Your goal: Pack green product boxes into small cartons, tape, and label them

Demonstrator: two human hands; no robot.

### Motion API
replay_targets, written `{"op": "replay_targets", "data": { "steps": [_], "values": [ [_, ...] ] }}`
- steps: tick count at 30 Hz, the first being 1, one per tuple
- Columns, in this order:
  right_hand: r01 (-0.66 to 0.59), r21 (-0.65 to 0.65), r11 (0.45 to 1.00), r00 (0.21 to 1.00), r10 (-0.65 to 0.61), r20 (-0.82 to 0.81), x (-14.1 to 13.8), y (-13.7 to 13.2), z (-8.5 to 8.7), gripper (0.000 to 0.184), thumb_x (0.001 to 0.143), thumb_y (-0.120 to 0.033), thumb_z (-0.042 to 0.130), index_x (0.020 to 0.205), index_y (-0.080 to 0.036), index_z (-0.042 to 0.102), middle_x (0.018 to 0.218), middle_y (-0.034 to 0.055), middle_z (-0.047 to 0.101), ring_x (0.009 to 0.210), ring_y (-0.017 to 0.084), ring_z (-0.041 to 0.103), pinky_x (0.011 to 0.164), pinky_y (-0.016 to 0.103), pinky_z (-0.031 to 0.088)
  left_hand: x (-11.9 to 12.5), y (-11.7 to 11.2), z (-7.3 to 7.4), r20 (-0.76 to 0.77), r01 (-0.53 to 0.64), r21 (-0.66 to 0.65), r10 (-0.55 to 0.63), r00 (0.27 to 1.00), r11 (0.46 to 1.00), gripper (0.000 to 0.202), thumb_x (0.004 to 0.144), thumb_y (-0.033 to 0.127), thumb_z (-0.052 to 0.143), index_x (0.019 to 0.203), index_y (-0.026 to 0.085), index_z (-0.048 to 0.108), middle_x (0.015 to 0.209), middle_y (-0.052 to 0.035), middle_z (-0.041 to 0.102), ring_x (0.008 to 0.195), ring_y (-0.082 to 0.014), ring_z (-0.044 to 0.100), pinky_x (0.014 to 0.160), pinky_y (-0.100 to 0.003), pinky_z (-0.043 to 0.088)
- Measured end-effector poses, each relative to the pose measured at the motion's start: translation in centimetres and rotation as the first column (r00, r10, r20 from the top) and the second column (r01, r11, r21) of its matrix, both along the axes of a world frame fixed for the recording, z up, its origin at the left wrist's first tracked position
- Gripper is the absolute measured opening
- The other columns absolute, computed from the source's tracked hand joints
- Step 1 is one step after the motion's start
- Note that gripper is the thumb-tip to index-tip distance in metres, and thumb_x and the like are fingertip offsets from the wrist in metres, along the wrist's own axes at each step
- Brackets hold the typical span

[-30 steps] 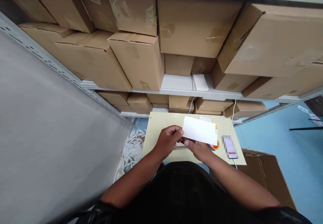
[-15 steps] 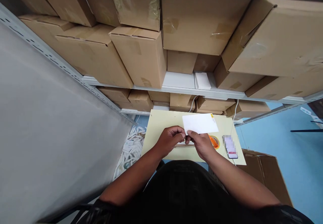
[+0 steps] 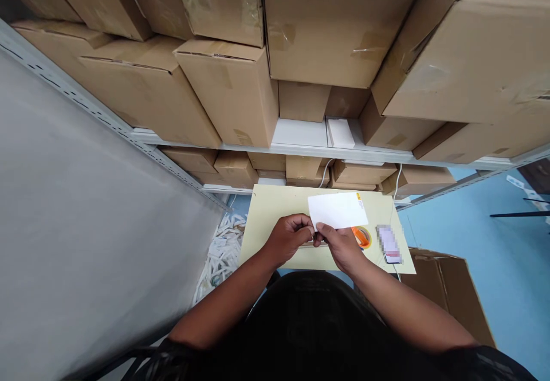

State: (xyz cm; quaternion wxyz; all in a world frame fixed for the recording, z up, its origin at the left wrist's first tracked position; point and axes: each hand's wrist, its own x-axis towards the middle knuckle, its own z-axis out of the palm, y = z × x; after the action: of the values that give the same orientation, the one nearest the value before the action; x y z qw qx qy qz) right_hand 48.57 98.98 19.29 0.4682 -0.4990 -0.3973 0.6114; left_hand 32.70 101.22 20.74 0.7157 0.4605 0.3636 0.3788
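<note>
A flat white card (image 3: 337, 210) with a small yellow mark at its upper right corner is held above the pale yellow tabletop (image 3: 275, 203). My right hand (image 3: 341, 246) grips its lower edge, thumb on top and fingers underneath. At the card's lower left corner my left hand (image 3: 292, 235) is closed in a pinch, its fingertips almost meeting those of the right. Whatever sits between the left fingertips is too small to make out. Just right of my right hand lies a roll of orange tape (image 3: 362, 238), partly covered by the hand.
A phone (image 3: 389, 244) with a cable lies at the table's right side. Cardboard boxes (image 3: 227, 91) fill the shelves ahead. White paper strips (image 3: 223, 243) are heaped on the floor at left, beside the grey wall (image 3: 77, 209). An open carton (image 3: 447, 289) stands at right.
The whole view has shifted slightly, with the shelves and table sliding a little left and up. Both hands keep almost the same pose at the white card.
</note>
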Motion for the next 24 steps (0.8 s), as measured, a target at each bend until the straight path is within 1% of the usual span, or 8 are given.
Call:
{"op": "replay_targets", "data": {
  "steps": [4, 10, 15, 18, 21, 22, 23, 24],
  "values": [
    [0.002, 0.006, 1.000, 1.000, -0.002, -0.008, 0.0, -0.2, -0.2, 0.030, 0.083, -0.052, 0.072, 0.083, -0.021, 0.070, 0.069, 0.0008, 0.068, 0.061, 0.018, 0.061, 0.064, 0.033, 0.053, 0.1, -0.3, -0.3, 0.005, -0.016, 0.001, 0.016, 1.000, 1.000, 0.015, 0.080, 0.028, 0.068, 0.071, 0.018, 0.064, 0.066, 0.0005, 0.066, 0.066, -0.0140, 0.060, 0.069, -0.028, 0.047],
    [-0.003, 0.038, 0.999, 0.996, 0.000, 0.090, 0.5, -0.6, -0.7, 0.034, 0.085, -0.056, 0.069, 0.080, -0.023, 0.069, 0.070, 0.0032, 0.069, 0.065, 0.020, 0.063, 0.067, 0.035, 0.055, 0.0, -0.3, -0.7, -0.008, -0.028, 0.000, 0.028, 1.000, 1.000, 0.013, 0.080, 0.028, 0.069, 0.073, 0.017, 0.066, 0.066, 0.0005, 0.065, 0.069, -0.0145, 0.061, 0.070, -0.028, 0.047],
    [-0.007, 0.047, 0.999, 0.997, 0.004, 0.075, 0.4, -0.9, -0.8, 0.034, 0.085, -0.056, 0.069, 0.081, -0.023, 0.070, 0.071, 0.0033, 0.069, 0.067, 0.021, 0.063, 0.069, 0.035, 0.055, 0.0, -0.4, -0.7, -0.005, 0.015, -0.014, -0.015, 1.000, 1.000, 0.016, 0.080, 0.031, 0.069, 0.072, 0.018, 0.064, 0.069, -0.0005, 0.068, 0.070, -0.0154, 0.062, 0.070, -0.029, 0.048],
    [0.010, -0.001, 1.000, 1.000, -0.010, 0.023, -0.1, -0.8, -0.7, 0.036, 0.082, -0.058, 0.073, 0.077, -0.022, 0.067, 0.065, 0.0013, 0.065, 0.062, 0.019, 0.061, 0.067, 0.035, 0.054, 0.2, -0.5, -0.5, 0.009, 0.016, -0.014, -0.016, 1.000, 1.000, 0.018, 0.080, 0.032, 0.068, 0.071, 0.019, 0.061, 0.068, 0.0001, 0.067, 0.068, -0.0160, 0.063, 0.070, -0.030, 0.049],
    [-0.036, -0.120, 0.992, 0.996, 0.026, -0.088, -0.3, -0.4, -1.0, 0.043, 0.081, -0.061, 0.073, 0.076, -0.020, 0.063, 0.060, -0.0002, 0.060, 0.056, 0.017, 0.057, 0.061, 0.033, 0.052, 0.2, -0.5, -0.8, 0.028, -0.010, 0.022, 0.009, 1.000, 1.000, 0.018, 0.080, 0.032, 0.066, 0.070, 0.020, 0.057, 0.064, 0.0018, 0.064, 0.063, -0.0151, 0.059, 0.069, -0.031, 0.048],
    [-0.025, -0.154, 0.988, 0.995, 0.010, -0.102, -0.1, -0.1, -1.4, 0.044, 0.081, -0.063, 0.072, 0.080, -0.020, 0.063, 0.062, -0.0003, 0.060, 0.056, 0.017, 0.057, 0.060, 0.033, 0.052, 0.2, -0.4, -1.1, 0.006, -0.045, 0.038, 0.044, 0.999, 0.998, 0.017, 0.080, 0.031, 0.065, 0.069, 0.020, 0.056, 0.064, 0.0023, 0.062, 0.063, -0.0142, 0.057, 0.068, -0.030, 0.046],
    [0.029, -0.168, 0.985, 0.996, -0.043, -0.082, 0.2, 0.1, -1.8, 0.045, 0.081, -0.064, 0.071, 0.088, -0.020, 0.063, 0.067, -0.0004, 0.061, 0.058, 0.017, 0.058, 0.060, 0.033, 0.052, 0.1, -0.3, -1.4, -0.033, -0.092, 0.053, 0.094, 0.995, 0.994, 0.016, 0.079, 0.029, 0.065, 0.069, 0.020, 0.057, 0.064, 0.0029, 0.060, 0.062, -0.0132, 0.054, 0.066, -0.028, 0.044],
    [0.125, -0.149, 0.981, 0.991, -0.130, -0.022, 0.7, 0.3, -2.2, 0.047, 0.081, -0.064, 0.072, 0.097, -0.021, 0.062, 0.075, -0.0003, 0.062, 0.062, 0.017, 0.059, 0.062, 0.033, 0.053, -0.1, -0.1, -1.7, -0.081, -0.142, 0.065, 0.147, 0.986, 0.988, 0.015, 0.077, 0.028, 0.064, 0.068, 0.019, 0.057, 0.063, 0.0036, 0.058, 0.061, -0.0122, 0.051, 0.064, -0.027, 0.041]
  ]
}}
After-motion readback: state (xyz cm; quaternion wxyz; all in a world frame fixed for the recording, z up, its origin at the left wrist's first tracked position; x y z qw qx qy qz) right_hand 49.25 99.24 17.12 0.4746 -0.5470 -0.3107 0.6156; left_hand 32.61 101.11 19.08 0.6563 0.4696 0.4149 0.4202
